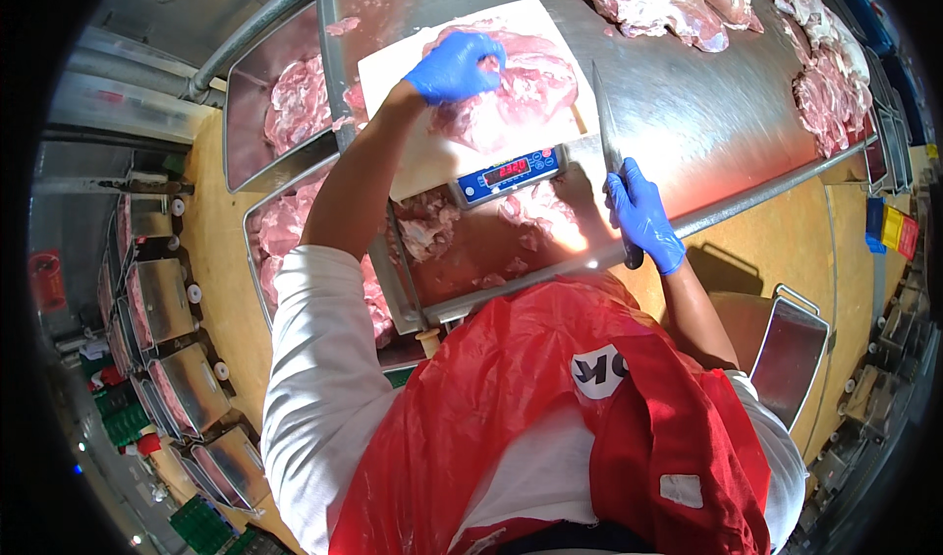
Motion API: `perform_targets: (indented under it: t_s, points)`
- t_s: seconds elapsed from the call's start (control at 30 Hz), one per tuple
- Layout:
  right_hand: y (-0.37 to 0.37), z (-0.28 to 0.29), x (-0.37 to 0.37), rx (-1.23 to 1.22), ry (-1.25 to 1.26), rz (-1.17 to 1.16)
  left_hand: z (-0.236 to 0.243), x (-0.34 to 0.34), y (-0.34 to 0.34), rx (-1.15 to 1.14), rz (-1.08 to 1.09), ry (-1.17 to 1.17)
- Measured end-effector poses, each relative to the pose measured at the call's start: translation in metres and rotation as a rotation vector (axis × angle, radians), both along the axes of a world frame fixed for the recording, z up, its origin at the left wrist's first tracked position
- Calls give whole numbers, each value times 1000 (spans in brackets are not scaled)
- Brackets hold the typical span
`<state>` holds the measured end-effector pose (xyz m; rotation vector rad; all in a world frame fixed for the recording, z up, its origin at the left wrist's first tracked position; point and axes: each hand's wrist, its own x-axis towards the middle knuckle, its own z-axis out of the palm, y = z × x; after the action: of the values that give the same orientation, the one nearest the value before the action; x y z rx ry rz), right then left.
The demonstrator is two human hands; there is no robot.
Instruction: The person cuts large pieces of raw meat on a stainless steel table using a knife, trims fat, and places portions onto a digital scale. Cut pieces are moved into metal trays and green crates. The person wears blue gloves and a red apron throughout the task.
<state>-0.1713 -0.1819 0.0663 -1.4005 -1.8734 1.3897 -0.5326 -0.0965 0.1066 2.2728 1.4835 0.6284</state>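
Note:
My left hand (pixel 454 68), in a blue glove, rests on a large piece of raw meat (pixel 535 88), its fingers curled closed on the upper left part. The meat lies on a white cutting board (pixel 398 167). In front of the board's near edge sits a blue digital scale (pixel 511 174) with a lit red display. My right hand (pixel 643 216), also blue-gloved, grips a knife (pixel 607 123) by its dark handle. Its long blade points away from me, just right of the board, apart from the meat.
More meat cuts (pixel 668 0) lie at the far right of the steel table (pixel 688 103); trimmings (pixel 427 226) lie near its front. Steel bins of meat (pixel 300 103) flank its left side. An empty-looking steel cart (pixel 791 359) stands at my right.

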Motion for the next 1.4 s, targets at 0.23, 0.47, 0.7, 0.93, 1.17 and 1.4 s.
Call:
perform_targets:
  t_s: [0.23, 0.47, 0.7, 0.93, 1.17, 1.4]
  points:
    - [0, 2, 3, -74, 35, -53, -4, -50, 31, -21, 292, -437]
    - [25, -8, -65, -317, 623, -134, -62, -86, 57, -166, 402, -303]
    - [81, -29, -132, -317, 689, -160, -68, -70, 35, -245, 501, -309]
    - [197, -6, -120, -70, 322, 71, -66, -67, -88, -432, 577, -682]
    - [117, 66, -127, 325, 210, 48, -83, -65, -163, -130, 680, -630]
    - [-5, -6, -166, 383, -113, 454, -87, -26, -112, 146, 690, -284]
